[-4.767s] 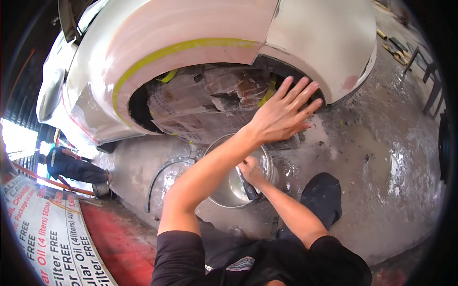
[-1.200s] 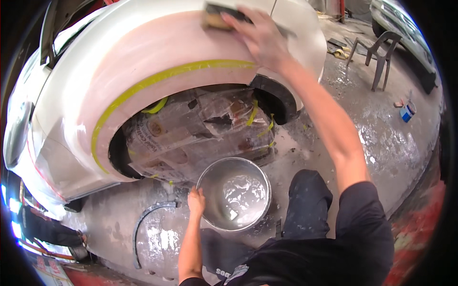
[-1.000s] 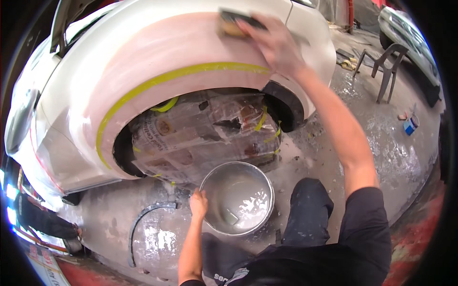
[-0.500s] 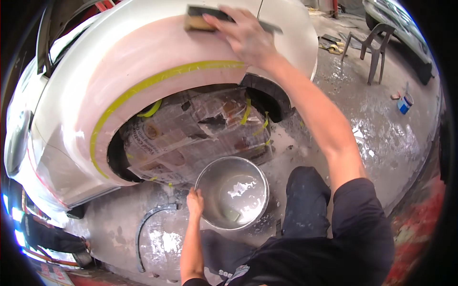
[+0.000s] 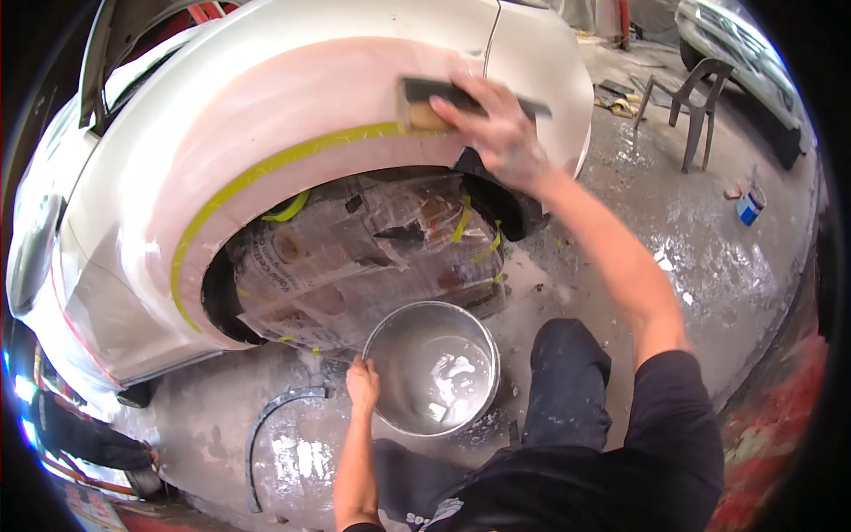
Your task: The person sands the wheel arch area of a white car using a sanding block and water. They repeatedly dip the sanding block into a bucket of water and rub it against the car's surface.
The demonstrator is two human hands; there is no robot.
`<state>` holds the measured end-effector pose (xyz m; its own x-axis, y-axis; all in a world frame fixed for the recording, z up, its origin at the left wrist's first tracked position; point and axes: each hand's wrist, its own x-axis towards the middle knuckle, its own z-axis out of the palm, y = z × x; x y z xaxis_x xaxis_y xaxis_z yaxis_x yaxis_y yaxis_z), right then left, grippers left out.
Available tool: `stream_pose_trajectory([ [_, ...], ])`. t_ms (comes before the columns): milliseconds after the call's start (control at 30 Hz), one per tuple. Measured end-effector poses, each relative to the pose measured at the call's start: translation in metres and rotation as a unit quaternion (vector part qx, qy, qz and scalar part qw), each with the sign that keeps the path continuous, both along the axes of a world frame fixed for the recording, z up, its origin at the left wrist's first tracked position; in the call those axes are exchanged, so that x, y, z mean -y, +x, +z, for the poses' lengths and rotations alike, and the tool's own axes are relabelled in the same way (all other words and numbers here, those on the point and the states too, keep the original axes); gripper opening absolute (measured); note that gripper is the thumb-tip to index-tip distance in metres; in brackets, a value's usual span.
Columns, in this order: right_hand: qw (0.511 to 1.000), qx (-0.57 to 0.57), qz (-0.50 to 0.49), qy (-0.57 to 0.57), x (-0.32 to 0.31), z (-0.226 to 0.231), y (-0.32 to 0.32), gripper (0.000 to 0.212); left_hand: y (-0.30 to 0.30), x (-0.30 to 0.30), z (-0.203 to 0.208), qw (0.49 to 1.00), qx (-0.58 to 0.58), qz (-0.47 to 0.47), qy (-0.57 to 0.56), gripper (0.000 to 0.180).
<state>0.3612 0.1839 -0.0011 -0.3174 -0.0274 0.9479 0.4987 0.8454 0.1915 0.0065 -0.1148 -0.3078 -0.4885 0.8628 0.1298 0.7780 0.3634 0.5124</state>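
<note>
My right hand point(image 5: 507, 133) grips a long sanding block point(image 5: 415, 105) with a dark top and a tan end. It lies against the pinkish sanded patch on the white car's fender point(image 5: 292, 93), and its lower edge overlaps the yellow-green masking tape point(image 5: 253, 170) that curves above the wheel arch. My left hand point(image 5: 362, 383) is closed on the rim of a round metal pot point(image 5: 383, 341). Cloudy water sits in the pot, with a small pale block-like piece under the glare. Taped newspaper point(image 5: 328, 266) covers the wheel opening right behind the pot.
A curved dark trim strip point(image 5: 255, 443) lies on the wet floor at left. To the right are a plastic chair point(image 5: 696, 115), a small blue-and-white tin point(image 5: 750, 206) and another car point(image 5: 753, 80). A person's dark-clothed legs point(image 5: 93, 436) show at lower left.
My right hand has slid the sanding block down and to the right over the fender, from the upper patch to the tape line. My left hand stays on the pot's rim.
</note>
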Motion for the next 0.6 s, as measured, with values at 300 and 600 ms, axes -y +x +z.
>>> stream_pose_trajectory([
  [300, 1.000, 0.009, 0.001, 0.028, 0.010, 0.018, -0.008, 0.050, 0.000, 0.007, 0.009, 1.000, -0.021, 0.011, -0.019, 0.025],
  [600, 0.999, -0.012, 0.028, 0.045, -0.001, 0.058, -0.035, 0.049, -0.006, 0.006, -0.004, 1.000, 0.002, -0.017, -0.006, 0.023],
])
